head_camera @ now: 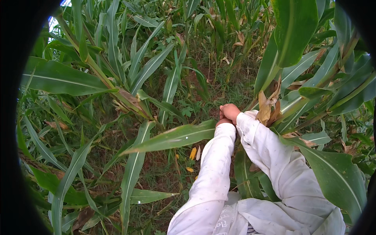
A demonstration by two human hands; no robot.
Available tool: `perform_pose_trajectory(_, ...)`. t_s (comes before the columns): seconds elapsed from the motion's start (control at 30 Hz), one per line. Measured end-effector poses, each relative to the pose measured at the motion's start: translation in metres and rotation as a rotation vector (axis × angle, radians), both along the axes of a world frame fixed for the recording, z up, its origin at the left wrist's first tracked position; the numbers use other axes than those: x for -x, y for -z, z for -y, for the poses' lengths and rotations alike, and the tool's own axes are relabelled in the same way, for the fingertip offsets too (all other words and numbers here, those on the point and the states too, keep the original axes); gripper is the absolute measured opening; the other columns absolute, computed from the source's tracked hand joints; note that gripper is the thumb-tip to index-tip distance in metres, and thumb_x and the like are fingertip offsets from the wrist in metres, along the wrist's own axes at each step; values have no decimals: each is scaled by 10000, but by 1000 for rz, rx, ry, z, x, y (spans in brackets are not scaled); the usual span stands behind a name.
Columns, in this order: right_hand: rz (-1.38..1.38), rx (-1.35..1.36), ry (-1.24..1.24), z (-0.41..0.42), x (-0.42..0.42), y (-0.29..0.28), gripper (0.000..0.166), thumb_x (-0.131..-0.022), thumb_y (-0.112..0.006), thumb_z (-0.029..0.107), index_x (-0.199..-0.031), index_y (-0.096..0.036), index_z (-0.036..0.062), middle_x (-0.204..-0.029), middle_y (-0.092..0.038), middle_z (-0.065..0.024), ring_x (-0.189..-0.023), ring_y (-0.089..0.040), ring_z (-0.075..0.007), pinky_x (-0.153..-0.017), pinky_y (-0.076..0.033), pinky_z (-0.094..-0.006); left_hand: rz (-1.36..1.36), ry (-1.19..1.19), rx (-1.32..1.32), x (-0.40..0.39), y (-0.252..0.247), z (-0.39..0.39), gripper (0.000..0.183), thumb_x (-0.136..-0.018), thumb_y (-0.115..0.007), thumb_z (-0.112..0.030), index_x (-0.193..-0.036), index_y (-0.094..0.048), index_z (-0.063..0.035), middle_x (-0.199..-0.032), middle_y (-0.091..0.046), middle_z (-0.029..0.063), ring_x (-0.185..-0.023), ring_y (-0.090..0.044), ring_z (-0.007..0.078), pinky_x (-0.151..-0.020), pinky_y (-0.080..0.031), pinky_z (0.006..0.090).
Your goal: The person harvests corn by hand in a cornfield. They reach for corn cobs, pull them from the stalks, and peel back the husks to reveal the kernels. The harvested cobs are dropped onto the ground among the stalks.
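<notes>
My right hand [230, 112] is curled, its fingers bent towards the left. Close against it and a little lower is my left hand [223, 121], mostly covered by the right hand and the sleeve. What lies inside the fingers is hidden. A broad green maize leaf [176, 137] reaches from the left up to my left hand. To the right of my hands, brown dry husk leaves [265, 108] hang on a maize stalk by my right sleeve [258, 144]. Yellow maize cobs [192, 153] lie on the ground left of my left sleeve [216, 158].
A leaning maize stalk [101, 73] with long leaves stands at the left. More stalks and a large leaf [332, 167] crowd the right side, over my right arm. Grass and reddish soil [158, 164] show between the plants. Further maize [217, 32] grows ahead.
</notes>
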State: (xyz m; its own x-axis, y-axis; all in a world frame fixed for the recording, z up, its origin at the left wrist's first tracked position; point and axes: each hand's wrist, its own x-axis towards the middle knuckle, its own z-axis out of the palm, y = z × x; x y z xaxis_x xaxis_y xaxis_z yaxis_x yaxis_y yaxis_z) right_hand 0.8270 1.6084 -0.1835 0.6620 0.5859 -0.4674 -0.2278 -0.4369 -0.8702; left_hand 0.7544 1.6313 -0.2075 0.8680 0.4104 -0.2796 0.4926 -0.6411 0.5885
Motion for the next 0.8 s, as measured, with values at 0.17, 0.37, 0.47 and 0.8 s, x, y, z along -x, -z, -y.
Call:
perform_pose_trajectory(0.17,1198,557,-207,5,-1,24,319,-871,-386,200,-734,-594,1,-735,-598,-168,-675,-587,-286,-582,-469,-381,93,-94,204,0,37,8,391,-752,-503,-367,-963,-602,-54,-941,-606,170,-874,-583,322,-727,-469,376)
perform_pose_trajectory(0.37,882,548,205,-11,-41,42,281,-810,-433,218,-802,-637,26,-871,-599,-203,-832,-573,-351,-721,-459,-413,-3,-263,254,46,19,32,310,-708,-596,-271,-839,-589,10,-862,-594,226,-829,-573,366,-725,-456,409)
perform_pose_trajectory(0.47,1053,817,209,25,-127,89,258,-798,-430,169,-838,-647,34,-867,-611,-186,-811,-595,-326,-694,-473,-413,18,-243,316,79,40,64,345,-674,-640,-217,-905,-512,6,-833,-584,240,-782,-572,375,-709,-456,430)
perform_pose_trajectory(0.8,1231,1098,-475,18,-179,120,139,-660,-639,131,-745,-644,21,-806,-626,-147,-750,-610,-302,-642,-488,-375,314,-373,796,147,132,58,425,-655,-701,-181,-1008,-527,-22,-863,-624,134,-795,-597,250,-731,-451,345)
